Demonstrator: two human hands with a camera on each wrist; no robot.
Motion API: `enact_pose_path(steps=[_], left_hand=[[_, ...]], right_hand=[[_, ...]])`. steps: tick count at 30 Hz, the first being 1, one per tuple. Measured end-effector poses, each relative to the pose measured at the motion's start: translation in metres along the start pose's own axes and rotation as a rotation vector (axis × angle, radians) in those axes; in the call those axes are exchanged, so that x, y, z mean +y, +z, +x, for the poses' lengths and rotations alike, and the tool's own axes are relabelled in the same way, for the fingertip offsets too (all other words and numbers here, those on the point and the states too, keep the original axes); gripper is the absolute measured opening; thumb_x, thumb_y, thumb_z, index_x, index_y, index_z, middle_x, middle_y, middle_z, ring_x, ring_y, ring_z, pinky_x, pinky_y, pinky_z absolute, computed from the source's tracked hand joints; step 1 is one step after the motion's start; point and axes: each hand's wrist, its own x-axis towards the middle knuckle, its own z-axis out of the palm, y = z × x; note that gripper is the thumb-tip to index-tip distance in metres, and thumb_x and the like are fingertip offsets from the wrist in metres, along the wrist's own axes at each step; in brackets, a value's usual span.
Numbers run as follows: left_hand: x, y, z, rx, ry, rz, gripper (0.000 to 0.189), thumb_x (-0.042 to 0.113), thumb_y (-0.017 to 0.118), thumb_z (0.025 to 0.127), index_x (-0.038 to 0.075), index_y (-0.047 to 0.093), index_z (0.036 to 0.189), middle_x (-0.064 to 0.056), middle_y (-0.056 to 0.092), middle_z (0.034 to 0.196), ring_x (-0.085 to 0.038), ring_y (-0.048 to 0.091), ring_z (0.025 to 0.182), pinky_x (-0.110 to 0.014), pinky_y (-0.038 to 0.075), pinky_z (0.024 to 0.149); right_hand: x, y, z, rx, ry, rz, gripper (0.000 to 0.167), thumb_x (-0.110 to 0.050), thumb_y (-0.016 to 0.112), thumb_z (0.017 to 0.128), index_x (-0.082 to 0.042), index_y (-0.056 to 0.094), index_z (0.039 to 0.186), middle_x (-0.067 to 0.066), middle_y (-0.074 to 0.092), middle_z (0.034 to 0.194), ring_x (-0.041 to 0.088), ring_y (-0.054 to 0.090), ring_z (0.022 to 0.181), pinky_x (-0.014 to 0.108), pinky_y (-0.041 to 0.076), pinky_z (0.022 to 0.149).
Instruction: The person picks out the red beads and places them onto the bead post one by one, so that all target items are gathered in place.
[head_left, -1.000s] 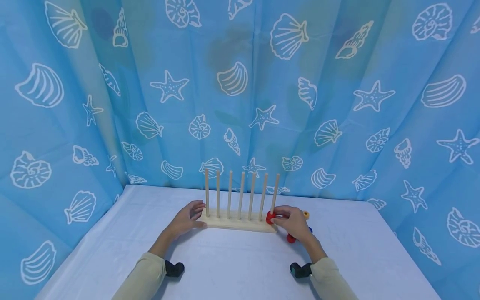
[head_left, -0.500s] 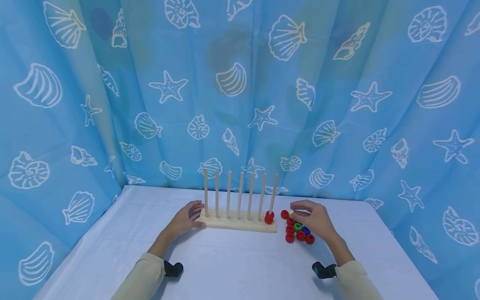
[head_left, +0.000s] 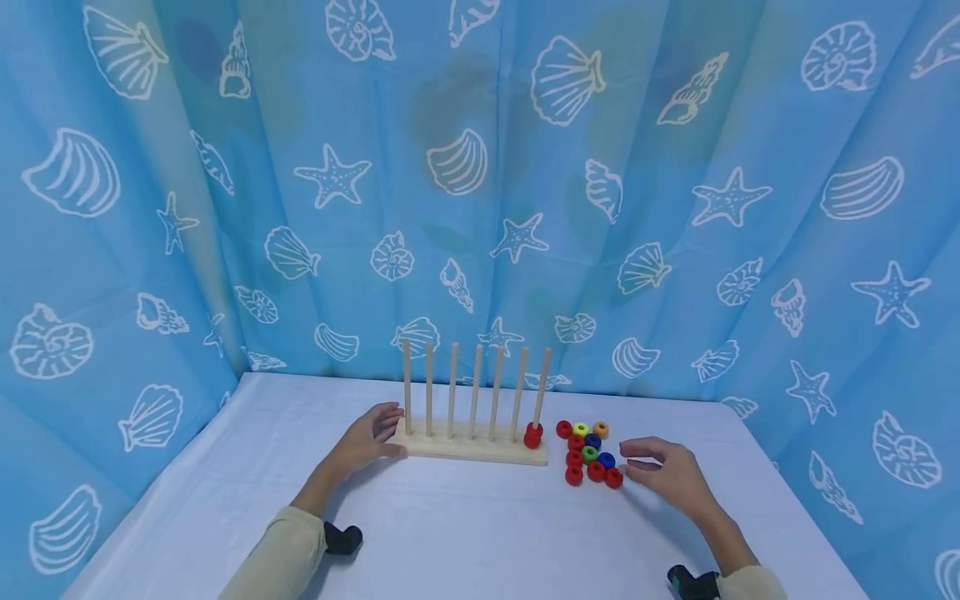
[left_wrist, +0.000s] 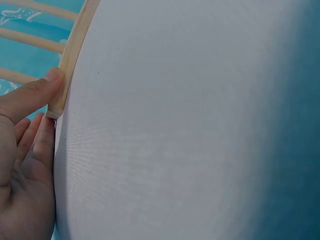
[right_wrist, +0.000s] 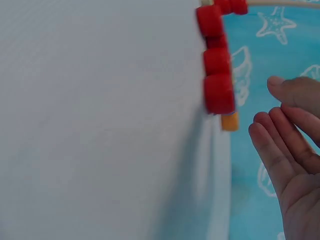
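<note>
A wooden peg rack (head_left: 465, 448) with several upright dowels stands on the table. Red beads (head_left: 533, 435) are stacked low on its rightmost peg. My left hand (head_left: 363, 439) holds the rack's left end, thumb at the front edge and fingers at the back corner. In the left wrist view the thumb (left_wrist: 37, 95) lies on the base. My right hand (head_left: 669, 472) hovers just right of the loose beads, fingers apart and holding nothing. Among these are red beads (head_left: 573, 475), a yellow bead (head_left: 581, 429), an orange bead (head_left: 601, 429), a green bead (head_left: 589, 453) and blue beads (head_left: 606, 460).
A white cloth (head_left: 465, 533) covers the table. Behind it and at the sides hangs a blue curtain (head_left: 420, 275) printed with shells and starfish. Black wrist mounts (head_left: 343, 539) sit on both forearms.
My right hand has let go of the red bead at the rightmost peg and moved right, past the loose beads, uncovering them. My left hand stays at the rack's left end.
</note>
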Motion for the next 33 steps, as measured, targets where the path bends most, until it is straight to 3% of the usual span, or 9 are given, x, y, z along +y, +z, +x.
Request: enact_pose_path(steps=[11, 27, 33], left_hand=[[-0.003, -0.001, -0.001, 0.002, -0.006, 0.001, 0.089, 0.001, 0.087, 0.066, 0.002, 0.042, 0.143, -0.014, 0.052, 0.138, -0.032, 0.046, 0.132, -0.031, 0.043, 0.106], [-0.001, 0.0, 0.0, 0.004, -0.008, 0.0, 0.09, 0.001, 0.087, 0.066, 0.003, 0.042, 0.143, -0.013, 0.053, 0.138, -0.031, 0.047, 0.132, -0.032, 0.043, 0.105], [0.001, 0.0, -0.001, 0.007, -0.011, 0.013, 0.089, 0.002, 0.087, 0.067, 0.004, 0.042, 0.143, -0.013, 0.053, 0.138, -0.031, 0.047, 0.132, -0.031, 0.043, 0.105]], right_hand=[[0.025, 0.015, 0.003, -0.05, 0.063, 0.102, 0.039, -0.008, 0.079, 0.079, -0.006, 0.068, 0.116, 0.01, 0.067, 0.114, 0.029, 0.065, 0.106, 0.03, 0.06, 0.081], [0.04, 0.021, 0.004, -0.04, 0.045, 0.159, 0.04, -0.016, 0.084, 0.076, -0.008, 0.07, 0.113, 0.008, 0.067, 0.113, 0.027, 0.066, 0.107, 0.028, 0.058, 0.085], [0.042, 0.021, 0.004, -0.035, 0.005, 0.106, 0.034, -0.018, 0.083, 0.078, -0.013, 0.073, 0.109, 0.006, 0.068, 0.112, 0.024, 0.066, 0.105, 0.029, 0.058, 0.085]])
